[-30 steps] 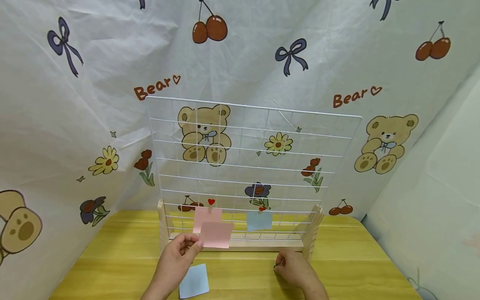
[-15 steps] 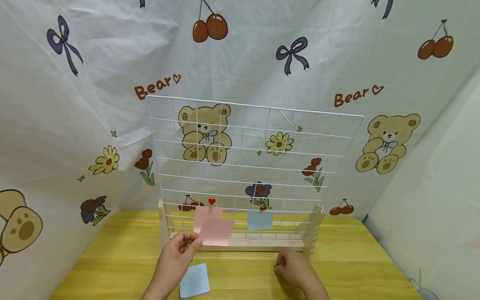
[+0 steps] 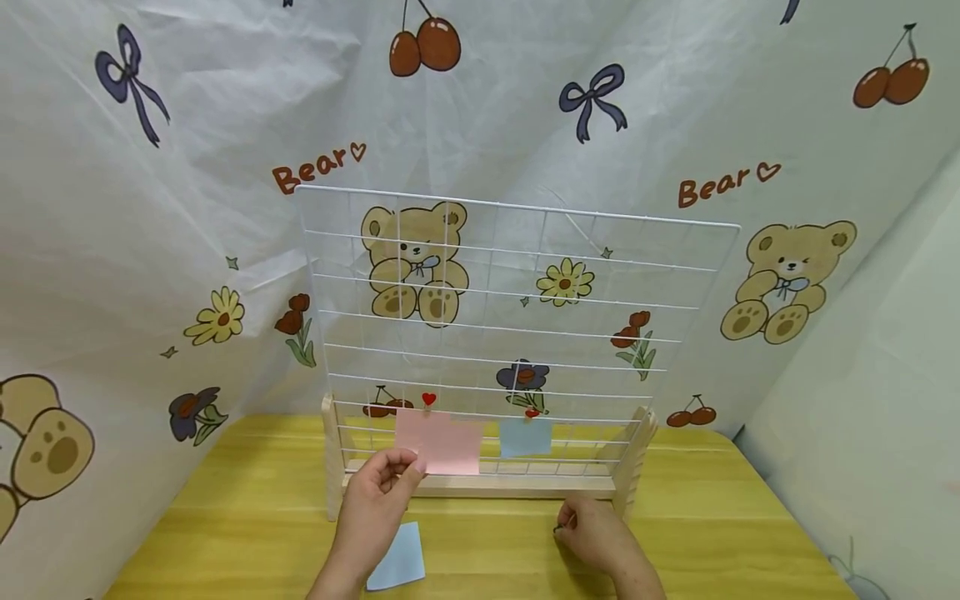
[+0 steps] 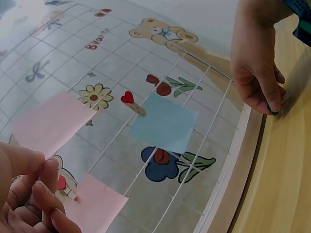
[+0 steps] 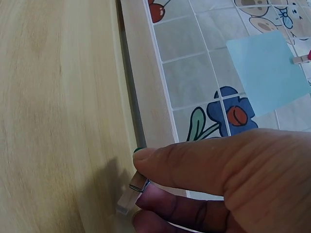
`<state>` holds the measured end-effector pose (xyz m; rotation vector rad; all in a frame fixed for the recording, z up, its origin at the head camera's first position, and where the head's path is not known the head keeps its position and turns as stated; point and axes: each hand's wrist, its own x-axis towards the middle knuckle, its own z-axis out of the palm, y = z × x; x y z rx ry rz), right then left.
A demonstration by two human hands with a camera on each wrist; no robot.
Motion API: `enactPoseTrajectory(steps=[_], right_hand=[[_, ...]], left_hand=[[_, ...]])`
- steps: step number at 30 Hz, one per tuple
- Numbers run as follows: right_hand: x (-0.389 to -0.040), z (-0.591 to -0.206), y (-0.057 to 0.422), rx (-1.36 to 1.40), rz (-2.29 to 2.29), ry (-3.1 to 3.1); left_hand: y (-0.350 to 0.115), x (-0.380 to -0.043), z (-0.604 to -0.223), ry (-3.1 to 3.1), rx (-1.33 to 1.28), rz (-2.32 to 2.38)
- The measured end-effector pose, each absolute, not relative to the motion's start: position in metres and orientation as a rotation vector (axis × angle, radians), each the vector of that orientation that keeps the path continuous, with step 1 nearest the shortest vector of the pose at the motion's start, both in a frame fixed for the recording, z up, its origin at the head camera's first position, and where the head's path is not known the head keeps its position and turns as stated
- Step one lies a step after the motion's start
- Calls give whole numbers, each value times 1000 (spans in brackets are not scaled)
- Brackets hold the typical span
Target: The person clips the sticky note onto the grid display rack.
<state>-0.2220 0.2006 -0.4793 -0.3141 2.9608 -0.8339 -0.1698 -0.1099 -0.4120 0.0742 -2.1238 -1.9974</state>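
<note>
My left hand [image 3: 375, 504] pinches a pink sticky note [image 4: 53, 124] by its lower left edge, in front of the white wire grid [image 3: 517, 202]. In the head view this note overlaps a second pink sticky note [image 4: 99, 204], which hangs on the grid from a small wooden clothespin with a red heart [image 3: 428, 400]. To the right, a light blue sticky note [image 3: 525, 438] hangs from another heart clothespin [image 4: 128, 98]. Low by the rack's right foot, my right hand [image 3: 600, 536] pinches a small wooden clothespin [image 5: 129, 200] with a green end showing at the thumb.
A light blue sticky note [image 3: 401, 560] lies on the yellow wood-grain table [image 3: 487, 550], beside my left forearm. The grid stands in a pale wooden base [image 3: 517, 487] with side posts. Behind it hangs a white cloth [image 3: 495, 100] printed with bears, flowers and cherries.
My left hand has raised the pink note and shifted it slightly right, so it overlaps more of the hanging pink note. The right hand stays in place with its clothespin. The head view shifts slightly.
</note>
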Motion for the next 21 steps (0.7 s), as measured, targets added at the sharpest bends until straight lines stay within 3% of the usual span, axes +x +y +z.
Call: enactPoseTrajectory(steps=[21], right_hand=[[-222, -476, 203, -334, -874, 2975]], left_hand=[[-83, -176, -403, -1914, 222, -2074]])
